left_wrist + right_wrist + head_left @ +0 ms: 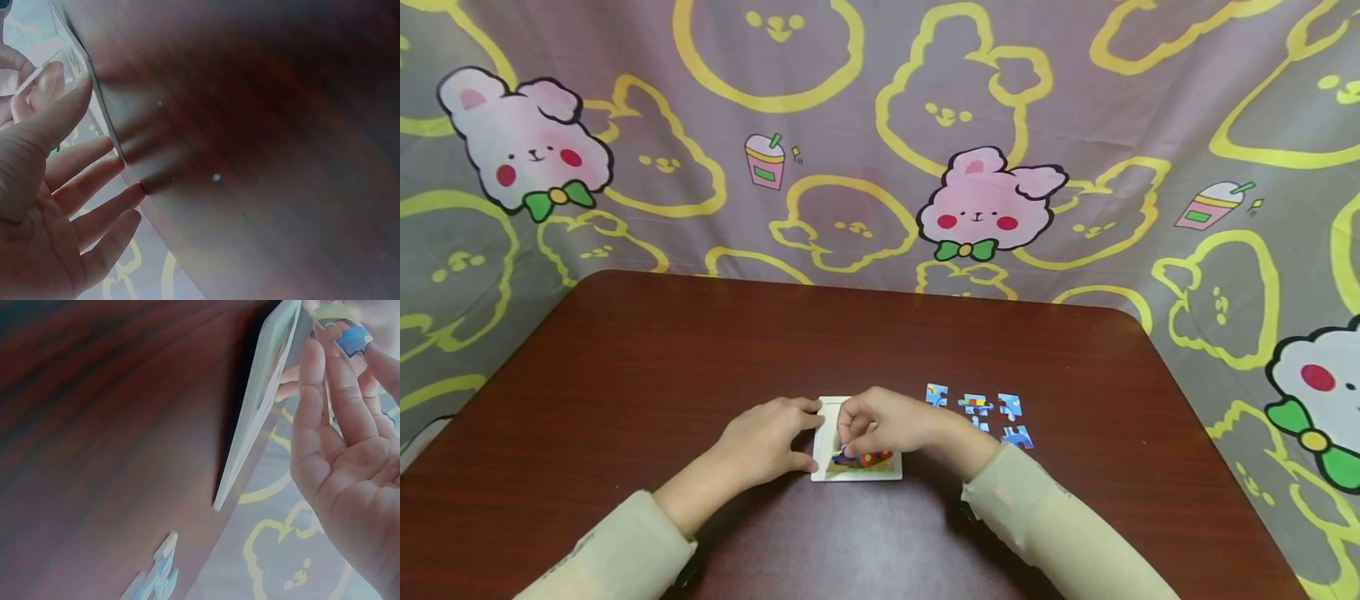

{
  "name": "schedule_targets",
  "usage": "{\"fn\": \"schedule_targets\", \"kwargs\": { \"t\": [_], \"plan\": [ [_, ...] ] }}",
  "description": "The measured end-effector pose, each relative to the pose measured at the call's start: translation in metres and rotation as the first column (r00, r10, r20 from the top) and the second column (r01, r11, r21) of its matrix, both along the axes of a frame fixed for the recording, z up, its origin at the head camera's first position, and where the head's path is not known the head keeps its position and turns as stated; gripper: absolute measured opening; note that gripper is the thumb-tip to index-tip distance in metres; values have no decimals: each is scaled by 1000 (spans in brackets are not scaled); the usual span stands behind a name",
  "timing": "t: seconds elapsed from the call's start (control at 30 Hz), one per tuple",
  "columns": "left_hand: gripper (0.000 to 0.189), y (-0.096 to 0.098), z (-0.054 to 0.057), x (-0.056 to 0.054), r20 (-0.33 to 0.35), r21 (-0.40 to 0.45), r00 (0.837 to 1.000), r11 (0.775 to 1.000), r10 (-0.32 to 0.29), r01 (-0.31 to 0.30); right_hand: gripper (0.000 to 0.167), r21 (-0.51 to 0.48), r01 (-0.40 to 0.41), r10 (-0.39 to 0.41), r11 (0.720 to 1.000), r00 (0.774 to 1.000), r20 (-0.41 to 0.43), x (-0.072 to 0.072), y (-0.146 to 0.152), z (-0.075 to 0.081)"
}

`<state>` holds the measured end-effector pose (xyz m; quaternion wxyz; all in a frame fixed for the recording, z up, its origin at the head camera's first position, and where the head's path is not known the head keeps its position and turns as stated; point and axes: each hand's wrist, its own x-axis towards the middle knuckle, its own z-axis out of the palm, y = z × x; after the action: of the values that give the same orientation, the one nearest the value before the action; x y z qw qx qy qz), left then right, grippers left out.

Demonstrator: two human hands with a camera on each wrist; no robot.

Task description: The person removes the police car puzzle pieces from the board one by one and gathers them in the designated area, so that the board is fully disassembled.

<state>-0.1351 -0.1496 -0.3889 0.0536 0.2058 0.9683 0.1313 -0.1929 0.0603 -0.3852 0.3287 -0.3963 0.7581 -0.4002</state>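
A small white-rimmed puzzle tray (859, 477) lies flat on the table, with a red and yellow picture showing along its lower part. At the tray's left edge my left hand (766, 442) rests with fingers and thumb loosely extended, the fingertips touching the rim. My right hand (891, 421) is over the tray. In the right wrist view, it pinches a jigsaw piece (354, 339), patterned blue, red and yellowish, between thumb and fingers. In the head view my right hand hides much of the tray's upper area.
Right of the tray lie several loose blue jigsaw pieces (1017, 436), partly behind my right wrist. The dark brown table (737, 333) ends at a patterned cloth (850, 125) hanging behind and at the sides.
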Motion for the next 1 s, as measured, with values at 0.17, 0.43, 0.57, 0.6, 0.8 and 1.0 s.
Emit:
{"fn": "schedule_targets", "kwargs": {
  "t": [0.17, 0.43, 0.57, 0.6, 0.8, 1.0],
  "plan": [
    [55, 1, 0, 0, 6, 1, 1000, 1000, 3, -3, 7, -14, 15, -15, 1000, 1000, -3, 1, 11, -1],
    [55, 0, -1, 1, 12, -3, 1000, 1000, 14, -14, 7, -2, 46, -46, 999, 998, 32, 3, 26, 1],
    [55, 1, 0, 1, 18, -9, 1000, 1000, 16, -16, 8, -29, 54, -53, 998, 998, 40, 4, 33, 2],
    [55, 1, 0, 1, 19, -11, 1000, 1000, 17, -17, 8, -35, 61, -60, 998, 997, 40, 4, 35, 2],
    [56, 1, 0, 0, 14, -17, 1000, 1000, 16, -16, 8, -31, 83, -83, 996, 996, 17, 6, 49, 2],
    [56, 1, 0, 1, 13, -19, 1000, 1000, 18, -17, 8, -10, 99, -99, 995, 995, -25, 9, 64, 3]
  ]
}}
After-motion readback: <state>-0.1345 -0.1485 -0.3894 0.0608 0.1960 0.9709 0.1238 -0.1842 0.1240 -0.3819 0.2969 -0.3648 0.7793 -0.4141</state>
